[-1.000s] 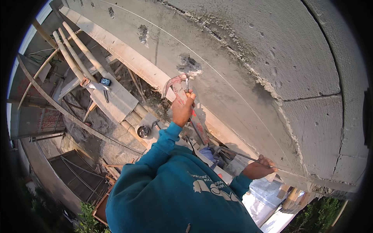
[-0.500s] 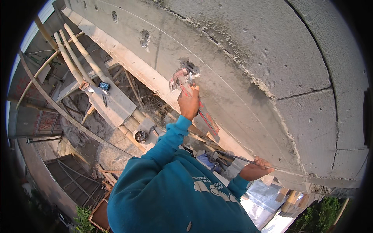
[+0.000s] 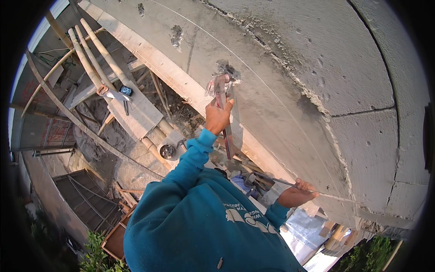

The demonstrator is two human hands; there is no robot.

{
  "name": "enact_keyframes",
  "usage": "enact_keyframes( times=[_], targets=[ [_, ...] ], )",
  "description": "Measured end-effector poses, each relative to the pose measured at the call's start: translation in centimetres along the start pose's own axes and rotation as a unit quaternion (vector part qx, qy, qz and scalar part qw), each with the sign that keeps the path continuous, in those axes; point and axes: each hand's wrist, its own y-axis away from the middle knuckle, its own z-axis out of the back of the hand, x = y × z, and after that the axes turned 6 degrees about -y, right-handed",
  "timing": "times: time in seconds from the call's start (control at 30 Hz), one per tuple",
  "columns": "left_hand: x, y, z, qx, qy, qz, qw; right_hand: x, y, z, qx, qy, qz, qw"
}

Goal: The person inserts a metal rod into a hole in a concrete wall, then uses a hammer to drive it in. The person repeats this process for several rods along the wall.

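Note:
My left hand [image 3: 218, 115] grips a worn red-painted metal tool [image 3: 228, 143] with a broad hooked head. Its head sits over the lower part of a broken hole [image 3: 229, 68] in the grey concrete beam [image 3: 272, 118]. My right hand [image 3: 297, 195], lower on the right, is closed round a long thin metal rod [image 3: 340, 198] lying close along the beam's face. Where the rod's left part ends is hard to make out. A pale ledge [image 3: 167, 75] runs beneath the beam, partly behind the red tool and my left hand.
Bamboo poles [image 3: 104, 50] and a board [image 3: 136, 122] lie below left, carrying a handsaw [image 3: 113, 94], a small dark box [image 3: 126, 90] and other tools. A round container [image 3: 166, 151] stands nearby. A curved strip [image 3: 90, 131] crosses left. Lightweight blocks [image 3: 362, 154] form the wall above the beam.
My left hand and the red tool have moved upward, its head now nearer the hole and the tool more upright. My right hand stays on the rod, slightly shifted.

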Motion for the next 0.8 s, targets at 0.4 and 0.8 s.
enact_keyframes(
  times=[0.4,0.8],
  targets=[
    [-1.1,-1.4,1.8,0.031,-0.219,-0.088,0.971,-0.6,1.8,-1.3,0.041,0.022,-0.029,0.999],
    [-2.2,-1.3,2.9,0.009,-0.225,-0.102,0.969,-0.5,2.2,-2.4,0.071,-0.054,-0.052,0.995]
  ],
)
